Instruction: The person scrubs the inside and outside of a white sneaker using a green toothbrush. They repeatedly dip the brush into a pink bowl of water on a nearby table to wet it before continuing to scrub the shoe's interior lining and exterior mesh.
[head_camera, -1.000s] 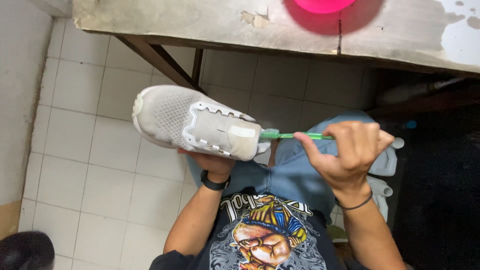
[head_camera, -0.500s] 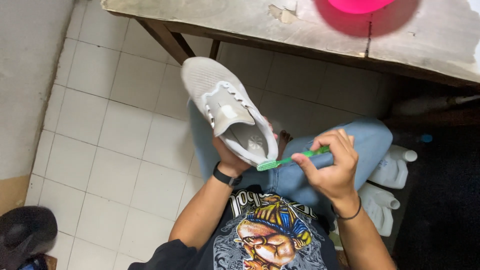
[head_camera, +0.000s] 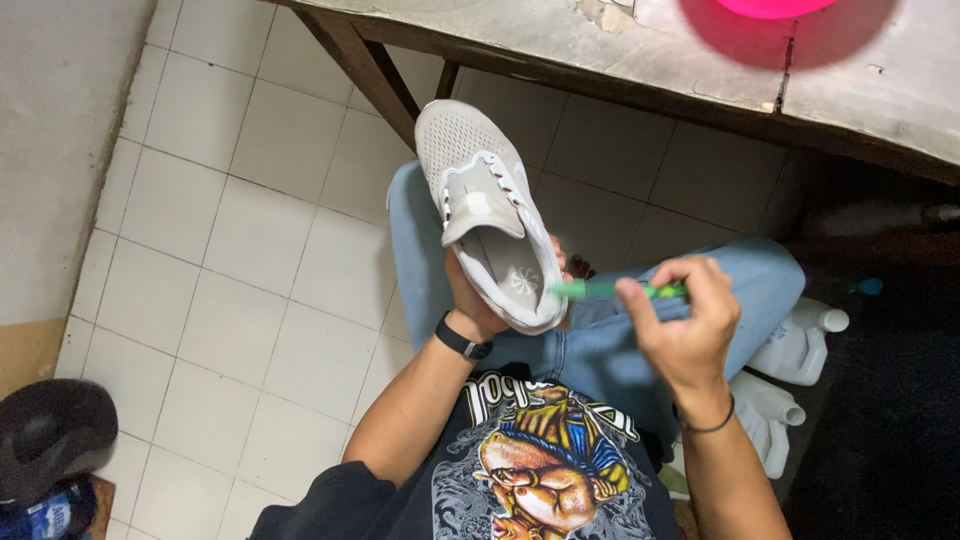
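Toothbrush was gripped in the right hand, its head now brought against the heel rim of the grey shoe, which had been turned toe-away and was clasped underneath by the left hand. Beyond, white bottles stood under the table.

Even soft indoor light, dim shadowed right side, slight motion blur
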